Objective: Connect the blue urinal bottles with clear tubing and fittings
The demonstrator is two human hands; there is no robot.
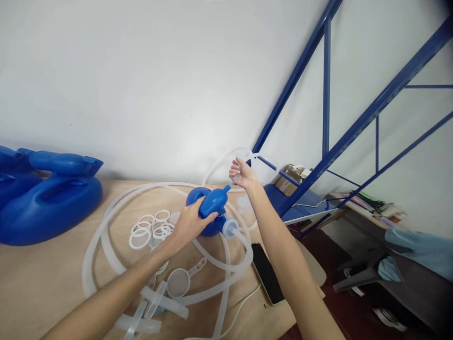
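Note:
A blue plastic vessel [214,202] with a narrow spout stands on the wooden table [31,283]. My left hand [191,219] is wrapped round its upper part. A clear cap [230,227] on the vessel's lower side has a translucent hose [244,255] running from it, coiled widely over the table. To the right and beyond the vessel, my right hand [241,174] is raised near the hose, its fingers curled round a small clear piece that is hard to make out. White rings [139,238] and a small strainer [178,282] lie left of the hose's near loop.
Large blue containers [53,203] stand at the far left. Short translucent tube pieces [164,302] lie near the front. A black phone [268,274] is by the right edge. Blue metal frames [325,94] rise at the right, beyond a grey chair [406,283].

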